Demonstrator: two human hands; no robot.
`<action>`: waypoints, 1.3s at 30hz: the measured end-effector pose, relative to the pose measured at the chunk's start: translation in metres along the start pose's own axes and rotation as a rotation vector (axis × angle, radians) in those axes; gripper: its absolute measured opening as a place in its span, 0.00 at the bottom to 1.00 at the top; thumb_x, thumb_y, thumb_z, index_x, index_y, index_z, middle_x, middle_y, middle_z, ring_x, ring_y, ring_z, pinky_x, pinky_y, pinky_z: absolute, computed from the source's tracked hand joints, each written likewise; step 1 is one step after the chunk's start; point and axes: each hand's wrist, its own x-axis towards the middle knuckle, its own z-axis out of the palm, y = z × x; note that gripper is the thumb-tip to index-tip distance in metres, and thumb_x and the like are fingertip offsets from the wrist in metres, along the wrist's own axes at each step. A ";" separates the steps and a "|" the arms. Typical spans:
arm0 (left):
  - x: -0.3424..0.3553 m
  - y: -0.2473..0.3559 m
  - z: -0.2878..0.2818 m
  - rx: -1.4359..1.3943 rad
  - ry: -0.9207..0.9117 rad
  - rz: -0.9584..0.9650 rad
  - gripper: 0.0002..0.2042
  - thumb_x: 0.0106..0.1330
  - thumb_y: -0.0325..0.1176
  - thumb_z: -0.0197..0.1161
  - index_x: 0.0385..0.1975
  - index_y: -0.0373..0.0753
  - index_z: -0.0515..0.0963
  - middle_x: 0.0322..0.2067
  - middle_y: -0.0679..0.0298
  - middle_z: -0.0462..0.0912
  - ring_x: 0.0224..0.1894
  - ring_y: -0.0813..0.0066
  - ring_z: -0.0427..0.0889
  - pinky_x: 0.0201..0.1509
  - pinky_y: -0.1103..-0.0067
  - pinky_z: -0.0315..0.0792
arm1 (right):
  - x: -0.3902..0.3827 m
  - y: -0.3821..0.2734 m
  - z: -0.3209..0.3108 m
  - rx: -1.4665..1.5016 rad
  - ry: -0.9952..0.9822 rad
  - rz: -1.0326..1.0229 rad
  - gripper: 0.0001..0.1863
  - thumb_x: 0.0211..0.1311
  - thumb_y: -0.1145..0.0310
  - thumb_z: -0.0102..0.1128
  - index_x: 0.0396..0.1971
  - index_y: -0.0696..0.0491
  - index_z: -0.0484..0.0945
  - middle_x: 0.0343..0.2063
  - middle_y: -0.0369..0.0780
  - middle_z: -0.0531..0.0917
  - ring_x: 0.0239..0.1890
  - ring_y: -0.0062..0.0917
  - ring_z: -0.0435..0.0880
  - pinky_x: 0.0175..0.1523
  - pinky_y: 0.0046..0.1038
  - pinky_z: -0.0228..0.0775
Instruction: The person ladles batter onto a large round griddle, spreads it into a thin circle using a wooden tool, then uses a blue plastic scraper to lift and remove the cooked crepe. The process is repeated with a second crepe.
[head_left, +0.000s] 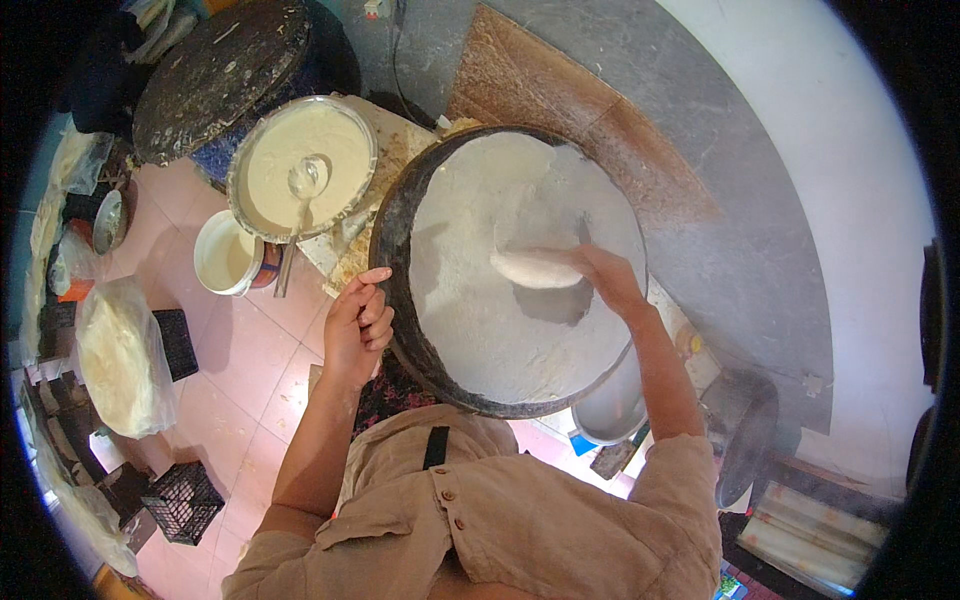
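Note:
In front of me stands a large round griddle (384, 270) with a dark rim. A thin whitish layer of batter (500, 350) covers most of its surface, with a darker grey patch near the middle. Over that patch my right hand (611, 280) grips a pale, rounded, oblong piece (537, 267); whether it is a lump of dough or a batter-coated spreader I cannot tell. My left hand (362, 325) is just outside the griddle's left rim, its fingers curled in and the index finger partly stretched. Nothing shows in it.
Left of the griddle sit a wide basin of creamy batter (262, 180) with a metal ladle (298, 212) in it and a white bucket (226, 252). Behind them is a dark-lidded drum (220, 70). Bagged pale material (122, 355) and a black crate (184, 502) lie farther left. A grey wall (740, 170) rises at right.

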 end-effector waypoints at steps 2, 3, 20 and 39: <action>-0.004 -0.001 0.001 0.008 0.028 0.002 0.11 0.72 0.32 0.45 0.48 0.40 0.72 0.16 0.76 0.53 0.14 0.88 0.49 0.13 0.88 0.44 | -0.011 -0.003 -0.007 0.146 -0.071 0.084 0.17 0.66 0.65 0.48 0.52 0.51 0.75 0.45 0.44 0.81 0.50 0.36 0.78 0.56 0.33 0.67; -0.006 0.000 0.006 0.021 0.064 0.001 0.11 0.72 0.31 0.44 0.47 0.39 0.73 0.16 0.76 0.53 0.14 0.88 0.49 0.13 0.87 0.44 | -0.009 -0.006 -0.008 0.125 -0.047 0.120 0.17 0.66 0.65 0.48 0.53 0.50 0.75 0.47 0.43 0.80 0.52 0.36 0.77 0.57 0.33 0.67; -0.018 -0.017 0.005 0.049 0.048 -0.027 0.11 0.71 0.32 0.44 0.48 0.41 0.72 0.17 0.77 0.53 0.14 0.87 0.48 0.13 0.87 0.44 | -0.074 -0.002 -0.021 0.406 -0.159 0.160 0.16 0.68 0.66 0.47 0.51 0.52 0.78 0.49 0.40 0.81 0.49 0.25 0.79 0.56 0.28 0.68; -0.004 -0.015 0.012 0.069 -0.094 -0.065 0.12 0.72 0.32 0.44 0.49 0.40 0.72 0.17 0.76 0.54 0.14 0.88 0.48 0.13 0.88 0.45 | -0.137 -0.043 0.050 0.061 0.190 0.164 0.12 0.64 0.68 0.51 0.46 0.53 0.77 0.38 0.43 0.84 0.41 0.34 0.83 0.47 0.31 0.72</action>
